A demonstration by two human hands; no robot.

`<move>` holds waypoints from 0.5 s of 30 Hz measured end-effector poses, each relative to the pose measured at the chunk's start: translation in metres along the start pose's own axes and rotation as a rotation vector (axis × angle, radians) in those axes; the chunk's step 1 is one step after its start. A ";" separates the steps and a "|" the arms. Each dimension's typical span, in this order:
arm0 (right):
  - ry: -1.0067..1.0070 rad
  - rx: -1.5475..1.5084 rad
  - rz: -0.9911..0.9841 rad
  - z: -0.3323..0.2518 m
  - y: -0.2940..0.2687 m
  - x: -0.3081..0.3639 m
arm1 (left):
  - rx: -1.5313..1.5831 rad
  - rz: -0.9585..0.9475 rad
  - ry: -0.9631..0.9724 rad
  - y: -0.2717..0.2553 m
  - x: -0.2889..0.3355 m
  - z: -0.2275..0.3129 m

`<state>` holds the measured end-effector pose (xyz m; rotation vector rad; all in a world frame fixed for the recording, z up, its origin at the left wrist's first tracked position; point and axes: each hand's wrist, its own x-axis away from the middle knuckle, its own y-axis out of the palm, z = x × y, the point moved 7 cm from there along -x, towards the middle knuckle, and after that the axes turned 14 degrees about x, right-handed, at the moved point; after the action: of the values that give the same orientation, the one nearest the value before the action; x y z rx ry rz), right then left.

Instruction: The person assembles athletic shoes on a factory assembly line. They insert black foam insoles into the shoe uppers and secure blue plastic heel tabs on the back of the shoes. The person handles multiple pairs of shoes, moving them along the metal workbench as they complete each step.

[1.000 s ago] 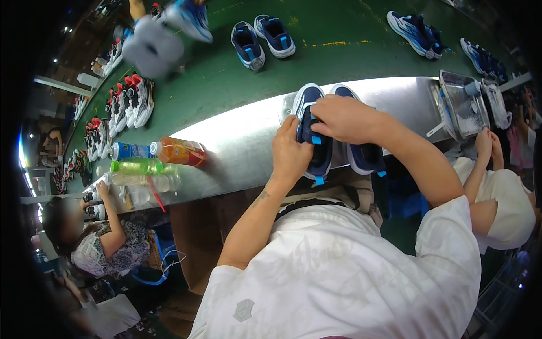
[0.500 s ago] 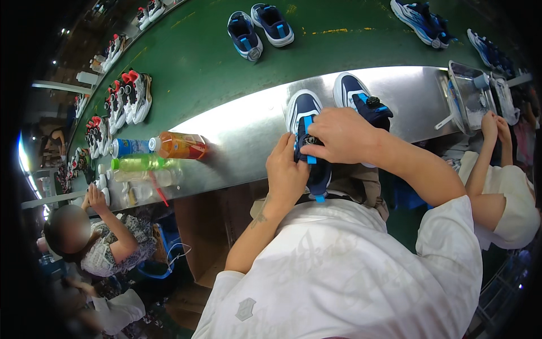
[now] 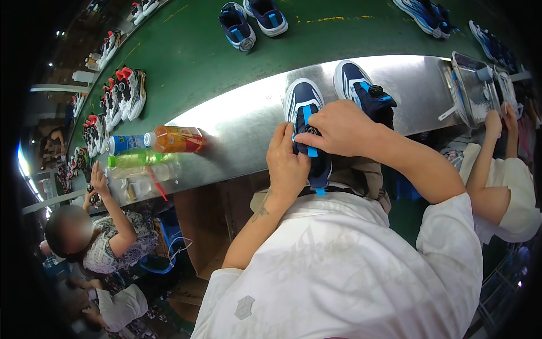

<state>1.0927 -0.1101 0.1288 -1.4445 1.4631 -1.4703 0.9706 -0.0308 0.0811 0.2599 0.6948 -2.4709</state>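
**Navy shoe held at the counter's edge between two hands**

The widest area is taken up by a green surface [image 3: 350,42], on which a farther pair of navy shoes [image 3: 235,27] and some white-and-red shoes [image 3: 127,96] are set. Along its near side runs a metal counter [image 3: 237,150], with a white shirt [image 3: 339,254] seen below. At the right, a metal tray [image 3: 468,65] is set beside a co-worker's hands [image 3: 492,121].

The near navy shoe [image 3: 304,93] is placed on the counter, toe pointing away, its heel seemingly carried past the edge. A second navy shoe [image 3: 354,82] is placed just to its right. The near shoe's side is gripped by the fingers of the left hand [image 3: 287,166]. The tongue is overlaid by the thumb of the right hand [image 3: 341,129], whose other fingers are folded narrow; whether anything is pinched there cannot be told. The shoe could be tipped off the edge if the heel were pressed or the left grip loosened; its neighbour could be knocked by a swing of the right forearm [image 3: 412,155].

Labels are borne by an orange bottle [image 3: 179,139] and a blue-wrapped bottle [image 3: 125,144], their printing too small to be read surely. On the shirt, a grey emblem [image 3: 244,307] is shown without readable lettering. On the second shoe's black dial [image 3: 375,90], no marking can be made out.
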 end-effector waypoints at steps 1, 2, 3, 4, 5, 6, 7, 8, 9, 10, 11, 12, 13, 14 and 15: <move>0.087 0.023 -0.200 0.002 0.010 -0.002 | 0.005 -0.004 -0.006 0.001 0.000 0.000; -0.010 -0.011 0.064 -0.002 -0.003 -0.001 | 0.011 -0.008 -0.012 0.000 -0.001 0.003; -0.103 -0.046 0.325 -0.002 -0.010 0.009 | 0.020 -0.013 -0.019 0.000 -0.001 0.004; -0.197 -0.080 0.587 -0.003 -0.019 0.022 | 0.009 -0.006 -0.006 -0.001 -0.001 0.004; -0.154 -0.080 0.431 -0.001 -0.012 0.016 | -0.001 0.002 0.006 0.000 -0.001 0.004; -0.110 -0.080 0.276 0.001 -0.009 0.011 | -0.010 0.010 0.017 0.001 0.000 0.004; -0.066 -0.080 0.120 0.003 -0.002 0.009 | -0.001 -0.001 -0.007 0.001 0.000 0.003; -0.053 -0.046 0.114 0.003 0.000 0.010 | 0.005 -0.013 -0.027 0.000 -0.001 0.002; -0.039 -0.013 0.107 0.003 0.002 0.010 | 0.012 -0.024 -0.047 0.000 -0.001 0.001; -0.026 0.020 0.101 0.003 0.005 0.010 | 0.009 -0.018 -0.027 0.000 -0.002 0.003; -0.097 -0.013 0.246 0.000 -0.002 0.012 | 0.004 -0.010 -0.009 0.001 -0.002 0.004; -0.167 -0.046 0.391 0.000 -0.008 0.017 | -0.001 -0.002 0.009 0.001 -0.002 0.006; -0.238 -0.079 0.536 -0.001 -0.016 0.022 | -0.012 -0.001 0.018 0.000 -0.002 0.005; -0.223 -0.063 0.480 0.000 -0.013 0.019 | -0.018 -0.002 0.027 0.000 -0.001 0.003; -0.208 -0.046 0.423 0.000 -0.009 0.016 | -0.025 -0.003 0.036 0.000 0.000 0.002</move>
<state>1.0917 -0.1228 0.1420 -1.1793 1.5603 -1.0042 0.9707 -0.0318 0.0829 0.2947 0.7405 -2.4643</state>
